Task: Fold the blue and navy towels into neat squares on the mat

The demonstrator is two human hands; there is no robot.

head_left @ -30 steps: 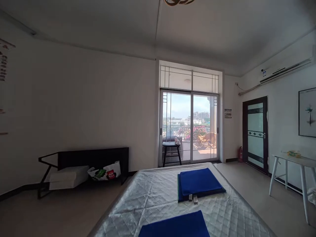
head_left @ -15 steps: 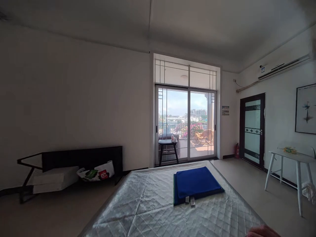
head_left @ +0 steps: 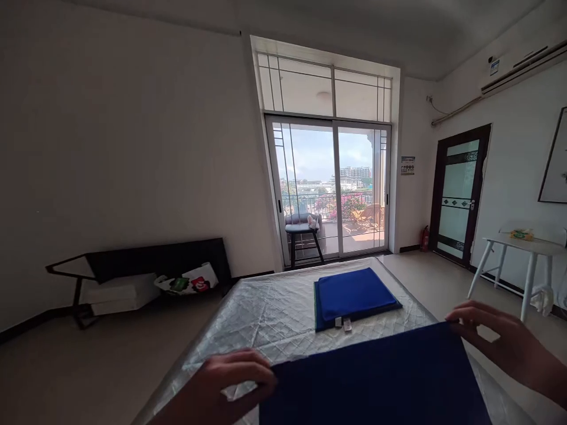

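A dark blue cloth hangs spread between my two hands, its top edge slanting up to the right. My left hand pinches the upper left corner between thumb and fingers. At the upper right corner, my right hand grips the cloth the same way. The cloth's lower part runs out of view at the bottom. Beyond it, a folded blue cloth with small white tags lies on a bed-like surface with a silvery quilted cover.
A black bench by the left wall carries white boxes and a printed bag. A dark stool stands before the sliding glass door. To the right are a white table and a fire extinguisher.
Both hands have come up into view, holding the dark blue cloth by its upper corners. Earlier only part of my right hand showed at the bottom right. The view has tilted downward.
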